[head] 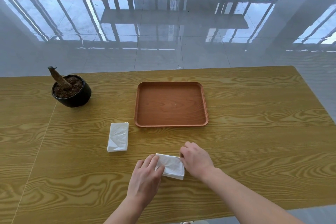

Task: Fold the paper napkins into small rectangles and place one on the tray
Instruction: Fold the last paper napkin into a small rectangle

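A white paper napkin (172, 166), partly folded, lies on the wooden table between my two hands. My left hand (146, 174) presses on the napkin's left side with its fingers over the paper. My right hand (195, 158) pinches the napkin's upper right edge. A stack of white napkins (118, 136) lies to the left, apart from both hands. The brown wooden tray (138, 103) stands beyond the hands at the table's middle, with nothing in it.
A black pot (80, 98) with soil and a cut stump stands at the back left of the yellow wood-grain table (254, 142). Past the table's far edge is a glossy tiled floor with dark table bases.
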`<act>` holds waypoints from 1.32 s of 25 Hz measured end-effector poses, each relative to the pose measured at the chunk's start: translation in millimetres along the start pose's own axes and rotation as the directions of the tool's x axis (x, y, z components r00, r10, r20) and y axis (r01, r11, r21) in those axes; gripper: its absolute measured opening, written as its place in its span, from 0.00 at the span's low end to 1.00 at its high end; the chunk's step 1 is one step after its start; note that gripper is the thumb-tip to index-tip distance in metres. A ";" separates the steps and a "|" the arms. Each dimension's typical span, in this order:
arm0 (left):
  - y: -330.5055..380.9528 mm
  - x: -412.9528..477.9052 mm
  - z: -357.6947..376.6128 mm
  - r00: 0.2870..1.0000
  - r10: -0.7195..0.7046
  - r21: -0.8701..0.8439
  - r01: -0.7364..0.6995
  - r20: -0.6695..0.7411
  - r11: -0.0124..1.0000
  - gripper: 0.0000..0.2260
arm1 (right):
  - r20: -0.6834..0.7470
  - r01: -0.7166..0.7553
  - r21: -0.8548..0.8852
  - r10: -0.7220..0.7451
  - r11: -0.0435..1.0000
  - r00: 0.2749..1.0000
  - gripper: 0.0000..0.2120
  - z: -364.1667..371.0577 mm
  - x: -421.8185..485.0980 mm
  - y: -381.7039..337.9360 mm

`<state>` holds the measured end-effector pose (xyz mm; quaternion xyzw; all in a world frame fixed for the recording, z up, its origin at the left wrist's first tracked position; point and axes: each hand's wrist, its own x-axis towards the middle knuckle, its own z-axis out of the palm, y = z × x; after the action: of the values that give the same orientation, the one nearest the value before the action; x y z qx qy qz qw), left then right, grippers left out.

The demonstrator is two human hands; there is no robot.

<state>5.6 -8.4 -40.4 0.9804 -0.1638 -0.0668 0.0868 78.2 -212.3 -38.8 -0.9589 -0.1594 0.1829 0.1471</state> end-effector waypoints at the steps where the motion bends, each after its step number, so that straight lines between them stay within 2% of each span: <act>1: 0.7 0.1 0.0 1.000 -0.016 -0.005 0.016 -0.012 1.000 0.11 | 0.008 -0.011 0.010 0.011 1.000 1.000 0.07 0.7 -0.6 -0.1; 8: 2.1 -3.1 6.8 0.990 -0.105 -0.031 0.103 -0.093 0.994 0.10 | 0.039 -0.097 0.086 0.094 0.991 0.995 0.03 5.0 -13.1 -4.2; 14: 4.3 -9.2 6.0 0.984 -0.165 -0.088 0.159 -0.067 0.983 0.17 | 0.045 -0.260 0.283 0.258 0.923 0.965 0.03 3.7 -17.6 -7.8; 18: 9.6 -8.4 4.2 0.952 -0.300 -0.195 0.284 -0.057 0.939 0.14 | 0.158 -0.355 0.390 0.318 0.850 0.935 0.04 -1.0 -14.8 -4.9; 21: 14.1 -8.9 1.6 0.907 -0.421 -0.369 0.381 -0.030 0.848 0.15 | 0.173 -0.392 0.497 0.354 0.774 0.919 0.05 -4.3 -16.5 -5.6; 24: 20.7 -8.3 -5.9 0.814 -0.573 -0.565 0.518 0.096 0.642 0.15 | 0.129 -0.367 0.609 0.369 0.703 0.920 0.06 -8.1 -19.9 -10.7; 26: 25.7 -6.4 -11.6 0.731 -0.637 -0.663 0.606 0.246 0.439 0.17 | 0.094 -0.332 0.678 0.371 0.656 0.924 0.05 -10.8 -21.8 -16.7; 27: 28.3 -4.5 -15.2 0.690 -0.637 -0.710 0.635 0.344 0.304 0.18 | 0.077 -0.312 0.708 0.369 0.634 0.926 0.05 -12.3 -22.3 -20.5; 30: 34.0 3.0 -23.9 0.579 -0.497 -0.733 0.652 0.647 -0.194 0.22 | 0.034 -0.258 0.764 0.362 0.592 0.931 0.05 -15.8 -23.3 -32.7; 31: 34.7 4.5 -25.8 0.562 -0.448 -0.711 0.630 0.695 -0.312 0.21 | 0.023 -0.242 0.776 0.357 0.582 0.934 0.05 -16.4 -23.5 -36.1; 33: 33.3 6.7 -27.7 0.554 -0.402 -0.683 0.558 0.729 -0.470 0.18 | 0.011 -0.219 0.803 0.352 0.555 0.936 0.05 -16.6 -23.0 -41.7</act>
<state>6.0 -37.5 -7.7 0.5127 0.4193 -0.2458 0.7077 54.0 -186.5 -2.8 -0.8170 0.1079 0.1827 0.5363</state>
